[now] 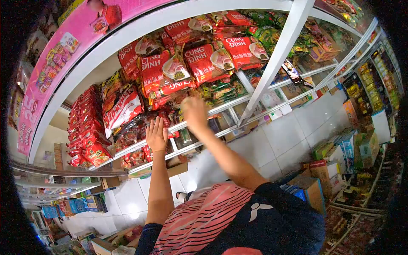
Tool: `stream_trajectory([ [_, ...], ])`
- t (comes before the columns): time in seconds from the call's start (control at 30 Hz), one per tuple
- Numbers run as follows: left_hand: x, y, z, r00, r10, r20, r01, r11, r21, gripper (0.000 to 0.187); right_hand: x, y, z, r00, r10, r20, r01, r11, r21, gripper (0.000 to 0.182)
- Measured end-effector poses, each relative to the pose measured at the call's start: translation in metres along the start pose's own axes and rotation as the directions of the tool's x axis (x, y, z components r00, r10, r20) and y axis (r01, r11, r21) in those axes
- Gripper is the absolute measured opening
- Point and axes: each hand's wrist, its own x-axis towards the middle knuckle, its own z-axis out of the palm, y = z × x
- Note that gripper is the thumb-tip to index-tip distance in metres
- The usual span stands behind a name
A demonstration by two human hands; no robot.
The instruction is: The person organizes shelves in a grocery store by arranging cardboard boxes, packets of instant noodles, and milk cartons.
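Note:
My left hand (157, 135) lies at the white front rail (138, 145) of the shelf, fingers stretched out, with dark red packets just beyond them. Farther right, my right hand (194, 114) is over the rail beside the stacked noodle packets; motion smears its fingers, so I cannot make out whether it holds anything. Red Cung Dinh noodle packets (163, 70) are stacked in front of both hands. Left of them lean a red and white noodle packet (124, 109) and a long row of small red packets (85, 123). Green packets (223, 91) lie right of my right hand.
A white upright post (276, 59) crosses the shelf on the right. Behind it sit more green packets (272, 32) and an open carton (325, 46). A pink banner (59, 59) curves along the upper left. Cardboard boxes (308, 187) stand on the tiled floor (284, 140).

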Motion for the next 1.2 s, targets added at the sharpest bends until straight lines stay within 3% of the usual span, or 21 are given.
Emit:
stream_trajectory([
  [0.07, 0.0, 0.001, 0.0, 1.0, 0.008, -0.018, -0.008, 1.0, 0.001, 0.038, -0.02, -0.026, -0.002, 0.979, -0.196, 0.05, 0.189, 0.974, 0.126, 0.012],
  [0.17, -0.001, -0.001, 0.001, 1.0, 0.018, -0.024, -0.018, 1.0, 0.004, 0.037, -0.01, 0.017, -0.029, 0.978, -0.19, 0.084, 0.161, 0.949, 0.271, 0.014],
  [0.33, 0.001, -0.001, 0.002, 0.999, 0.022, -0.047, -0.022, 1.0, 0.005, 0.037, 0.025, 0.129, -0.064, 0.966, -0.19, -0.175, 0.206, 0.976, 0.075, 0.015],
  [0.4, 0.0, 0.001, 0.001, 0.999, 0.006, -0.038, -0.006, 1.0, 0.001, 0.036, 0.023, 0.116, -0.057, 0.932, 0.012, -0.361, -0.085, 0.979, -0.188, 0.015],
  [0.53, 0.001, 0.002, -0.003, 0.999, 0.015, -0.049, -0.016, 1.0, -0.022, 0.035, 0.008, 0.05, 0.004, 0.986, -0.005, -0.166, -0.013, 0.994, -0.107, 0.016],
  [0.57, 0.0, 0.003, -0.003, 0.998, 0.016, -0.055, -0.018, 1.0, -0.023, 0.035, -0.002, 0.037, 0.048, 0.972, 0.232, -0.029, -0.225, 0.962, 0.156, 0.015],
  [0.6, 0.0, 0.003, -0.003, 0.997, 0.016, -0.071, -0.019, 0.999, -0.038, 0.034, -0.013, 0.001, 0.008, 0.993, -0.092, -0.076, 0.088, 0.995, -0.053, 0.013],
  [0.63, 0.0, 0.002, -0.003, 0.996, 0.019, -0.087, -0.024, 0.998, -0.053, 0.034, -0.022, -0.01, -0.009, 0.986, -0.164, -0.019, 0.164, 0.986, 0.0, 0.014],
  [0.7, 0.001, 0.003, -0.002, 0.995, 0.024, -0.095, -0.03, 0.998, -0.062, 0.033, -0.02, 0.021, -0.01, 0.964, -0.258, 0.067, 0.246, 0.959, 0.141, 0.014],
  [0.73, 0.0, 0.003, -0.002, 0.996, 0.014, -0.087, -0.02, 0.998, -0.064, 0.034, -0.012, 0.037, -0.033, 0.96, -0.278, 0.019, 0.265, 0.933, 0.243, 0.015],
  [0.77, -0.001, 0.002, -0.002, 0.997, 0.003, -0.08, -0.008, 0.998, -0.065, 0.034, -0.001, 0.062, -0.043, 0.985, -0.114, 0.132, 0.059, 0.93, 0.363, 0.017],
  [0.8, 0.0, 0.003, -0.004, 0.997, 0.008, -0.078, -0.013, 0.998, -0.067, 0.034, 0.009, 0.076, -0.065, 0.955, -0.254, -0.153, 0.273, 0.955, 0.117, 0.009],
  [0.83, 0.001, 0.002, -0.004, 0.996, 0.005, -0.085, -0.011, 0.998, -0.068, 0.034, 0.019, 0.098, -0.072, 0.979, -0.163, -0.12, 0.159, 0.986, -0.04, 0.007],
  [0.87, 0.0, 0.001, -0.003, 0.997, 0.007, -0.078, -0.011, 0.998, -0.054, 0.034, 0.029, 0.111, -0.083, 0.947, -0.197, -0.253, 0.192, 0.98, -0.045, 0.006],
  [0.9, -0.001, 0.001, -0.001, 0.998, 0.007, -0.069, -0.01, 0.999, -0.042, 0.035, 0.031, 0.11, -0.08, 0.947, -0.203, -0.25, 0.198, 0.979, -0.049, 0.006],
  [0.97, -0.001, -0.002, 0.003, 0.998, 0.003, -0.067, -0.006, 0.999, -0.048, 0.036, 0.033, 0.096, -0.071, 0.896, -0.156, -0.415, 0.091, 0.981, -0.174, 0.01],
  [1.0, -0.002, -0.002, 0.003, 0.998, 0.006, -0.06, -0.009, 0.999, -0.04, 0.037, 0.032, 0.082, -0.059, 0.983, -0.09, -0.158, 0.063, 0.984, -0.168, 0.007],
  [1.03, -0.002, -0.001, 0.002, 0.998, 0.012, -0.055, -0.013, 1.0, -0.029, 0.037, 0.029, 0.064, -0.039, 0.994, -0.016, 0.108, 0.034, 0.985, -0.17, 0.01],
  [1.07, -0.001, 0.0, 0.002, 0.998, 0.005, -0.058, -0.007, 1.0, -0.026, 0.037, 0.014, 0.049, -0.008, 0.976, -0.215, -0.037, 0.216, 0.976, 0.022, 0.014],
  [1.13, -0.002, 0.0, 0.002, 0.999, -0.003, -0.044, 0.001, 0.999, -0.043, 0.037, -0.015, 0.0, -0.013, 0.948, -0.316, 0.048, 0.312, 0.947, 0.08, 0.014],
  [1.2, -0.001, -0.001, -0.002, 1.0, -0.002, -0.03, 0.0, 0.998, -0.056, 0.036, -0.018, 0.006, -0.028, 0.925, -0.376, 0.056, 0.354, 0.904, 0.239, 0.014],
])
